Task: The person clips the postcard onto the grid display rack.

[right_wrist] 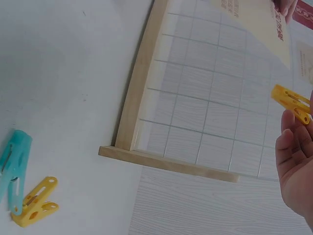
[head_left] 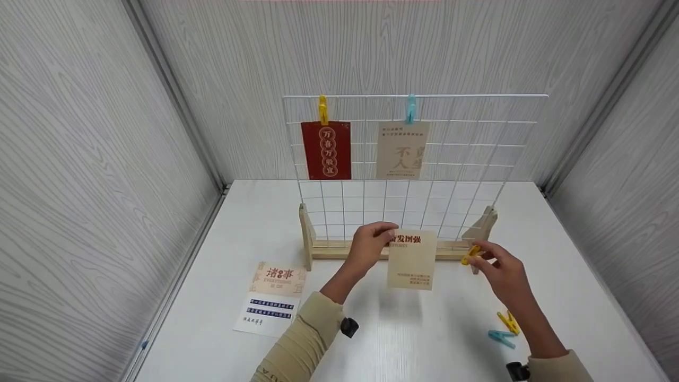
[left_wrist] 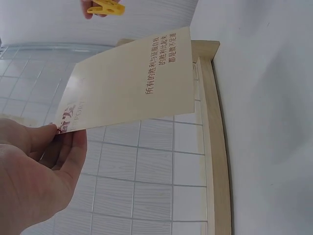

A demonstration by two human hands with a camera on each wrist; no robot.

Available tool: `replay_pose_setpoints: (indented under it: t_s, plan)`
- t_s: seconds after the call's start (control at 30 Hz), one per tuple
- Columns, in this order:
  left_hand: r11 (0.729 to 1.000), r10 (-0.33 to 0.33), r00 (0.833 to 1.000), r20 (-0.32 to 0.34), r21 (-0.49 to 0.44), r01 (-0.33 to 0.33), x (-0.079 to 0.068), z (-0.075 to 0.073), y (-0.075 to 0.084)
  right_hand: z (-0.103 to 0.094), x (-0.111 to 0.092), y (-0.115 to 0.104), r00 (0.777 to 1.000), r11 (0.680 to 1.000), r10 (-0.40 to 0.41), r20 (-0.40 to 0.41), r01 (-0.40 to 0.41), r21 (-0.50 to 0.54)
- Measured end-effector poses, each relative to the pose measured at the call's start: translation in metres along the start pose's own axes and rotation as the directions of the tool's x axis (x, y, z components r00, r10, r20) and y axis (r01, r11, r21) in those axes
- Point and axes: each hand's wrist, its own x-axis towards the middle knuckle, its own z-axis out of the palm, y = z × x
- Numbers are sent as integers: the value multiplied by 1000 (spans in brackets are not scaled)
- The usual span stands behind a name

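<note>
My left hand [head_left: 368,246] pinches a cream card [head_left: 411,268] with red print by its upper left corner, thumb in front. The card hangs upright before the lower part of the white wire grid [head_left: 406,196]. To its right, my right hand [head_left: 501,268] pinches a yellow clothespin [head_left: 470,254] between thumb and fingers, apart from the card. Seen from the left wrist, the cream card [left_wrist: 132,81] shows small red text near its far end. In the right wrist view the yellow clothespin [right_wrist: 292,100] sits at the fingertips.
On the grid hang a red card [head_left: 329,154] under a yellow clip [head_left: 323,110] and a beige card [head_left: 401,151] under a blue clip [head_left: 410,110]. Two printed cards [head_left: 273,297] lie at left. A yellow clothespin [head_left: 508,322] and a blue one [head_left: 501,337] lie at right. Wooden feet [head_left: 306,233] hold the grid.
</note>
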Motion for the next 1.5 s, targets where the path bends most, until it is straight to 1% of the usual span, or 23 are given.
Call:
replay_pose_setpoints:
  t_s: [0.27, 0.37, 0.53, 0.67, 0.87, 1.03, 1.17, 1.33, 1.5]
  plan:
    - [1000, 8, 1000, -13, 14, -7, 10, 12, 10, -12, 10, -12, 1000, 1000, -19, -6, 19, -24]
    - [1000, 27, 1000, -14, 2, -27, 15, 15, 15, -15, 15, -18, 999, 998, -52, -7, 51, -21]
    - [997, 73, 997, -16, -10, -73, 22, 17, 26, -20, 23, -28, 991, 991, -132, -3, 132, -20]
    - [996, 89, 996, -17, -8, -89, 28, 19, 33, -23, 29, -33, 986, 986, -167, -12, 166, -31]
    - [995, 98, 995, -1, -13, -98, 31, 22, 41, -24, 33, -36, 983, 983, -182, -34, 181, -33]
    - [994, 108, 994, -1, -5, -108, 32, 24, 45, -29, 37, -41, 980, 980, -195, -40, 193, -47]
    - [994, 110, 994, -6, 0, -110, 34, 25, 49, -33, 43, -45, 973, 973, -226, -53, 223, -61]
    - [992, 123, 992, -7, -18, -123, 38, 27, 54, -39, 50, -55, 959, 958, -276, -72, 268, -96]
    - [992, 126, 992, -7, -29, -126, 44, 31, 60, -46, 58, -66, 958, 958, -272, -93, 260, -121]
